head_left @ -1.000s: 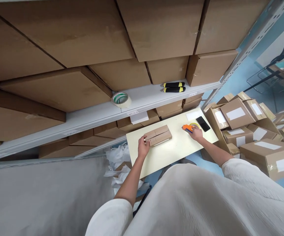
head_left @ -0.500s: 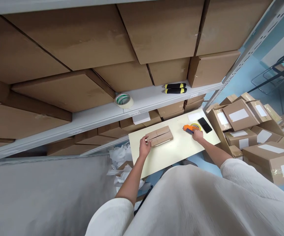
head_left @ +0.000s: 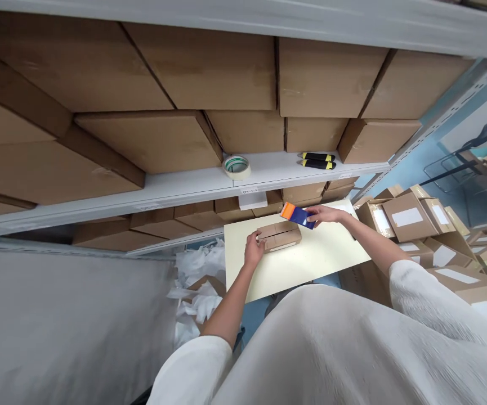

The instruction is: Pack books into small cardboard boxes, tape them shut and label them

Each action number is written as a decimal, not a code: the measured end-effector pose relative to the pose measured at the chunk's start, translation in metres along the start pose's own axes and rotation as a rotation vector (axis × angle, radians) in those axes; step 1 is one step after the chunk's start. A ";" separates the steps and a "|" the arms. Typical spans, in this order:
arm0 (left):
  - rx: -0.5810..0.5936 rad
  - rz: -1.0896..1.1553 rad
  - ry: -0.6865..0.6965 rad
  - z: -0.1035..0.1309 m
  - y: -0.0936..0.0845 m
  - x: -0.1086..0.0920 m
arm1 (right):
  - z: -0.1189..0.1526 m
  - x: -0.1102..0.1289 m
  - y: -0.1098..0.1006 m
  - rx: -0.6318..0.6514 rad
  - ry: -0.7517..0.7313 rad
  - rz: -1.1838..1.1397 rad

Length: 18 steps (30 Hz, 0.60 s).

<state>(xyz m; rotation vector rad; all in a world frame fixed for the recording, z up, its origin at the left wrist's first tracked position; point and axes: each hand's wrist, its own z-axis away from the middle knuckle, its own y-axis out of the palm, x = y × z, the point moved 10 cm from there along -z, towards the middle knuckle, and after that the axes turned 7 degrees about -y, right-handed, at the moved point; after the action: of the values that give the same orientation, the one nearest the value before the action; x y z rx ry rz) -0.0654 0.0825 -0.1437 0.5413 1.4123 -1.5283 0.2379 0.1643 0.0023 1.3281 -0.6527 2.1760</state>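
A small cardboard box (head_left: 280, 236) lies on the pale table (head_left: 268, 277), a dark gap running between its top flaps. My left hand (head_left: 254, 248) grips its left end, with fingers on top at the corner. My right hand (head_left: 322, 215) is closed on an orange and blue tape dispenser (head_left: 297, 216). The dispenser is tilted above the right rear part of the box, its orange end pointing left. From here I cannot tell whether it touches the box. The tape roll is hidden.
Above the table's far side runs a shelf (head_left: 188, 184) with large cartons (head_left: 226, 73), a masking tape roll (head_left: 237, 167) and two utility knives (head_left: 318, 161). Labelled parcels (head_left: 406, 216) crowd the right. White wrapping (head_left: 201, 264) lies left of the table.
My right hand has lifted the tape dispenser off the table's right side and brought it left over the box. My left hand stays on the box. The camera view has shifted.
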 end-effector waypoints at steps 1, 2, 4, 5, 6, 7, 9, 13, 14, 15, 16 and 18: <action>-0.002 0.009 -0.001 0.000 0.000 0.000 | -0.012 0.005 0.009 0.039 0.011 0.040; -0.005 0.020 0.000 0.001 0.000 0.000 | -0.023 0.007 0.017 0.069 0.027 0.100; -0.010 0.043 0.001 0.001 0.000 0.000 | -0.042 0.008 0.032 0.118 0.068 0.239; -0.012 0.054 0.000 0.002 0.001 0.000 | -0.049 0.007 0.037 0.133 0.087 0.306; -0.014 0.065 -0.001 0.002 0.001 0.001 | -0.055 0.006 0.041 0.139 0.102 0.368; -0.016 0.073 -0.002 0.002 0.001 0.001 | -0.060 0.007 0.042 0.130 0.112 0.422; -0.016 0.082 -0.006 0.002 0.002 0.002 | -0.065 0.011 0.041 0.081 0.107 0.518; 0.001 0.071 -0.011 0.002 0.004 0.003 | -0.064 0.022 0.042 0.057 0.073 0.635; 0.006 0.070 -0.010 0.002 0.004 0.003 | -0.063 0.022 0.043 0.077 0.086 0.644; 0.010 0.071 -0.010 0.001 0.004 0.003 | -0.062 0.020 0.045 0.100 0.106 0.647; 0.013 0.072 -0.009 0.001 0.003 0.003 | -0.061 0.018 0.046 0.125 0.124 0.646; 0.022 0.071 -0.005 0.001 0.003 0.003 | -0.061 0.015 0.050 0.170 0.132 0.645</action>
<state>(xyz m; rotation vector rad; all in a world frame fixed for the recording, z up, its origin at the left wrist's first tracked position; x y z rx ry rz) -0.0639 0.0812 -0.1473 0.5947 1.3600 -1.4897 0.1595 0.1673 -0.0158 1.1412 -0.9599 2.8568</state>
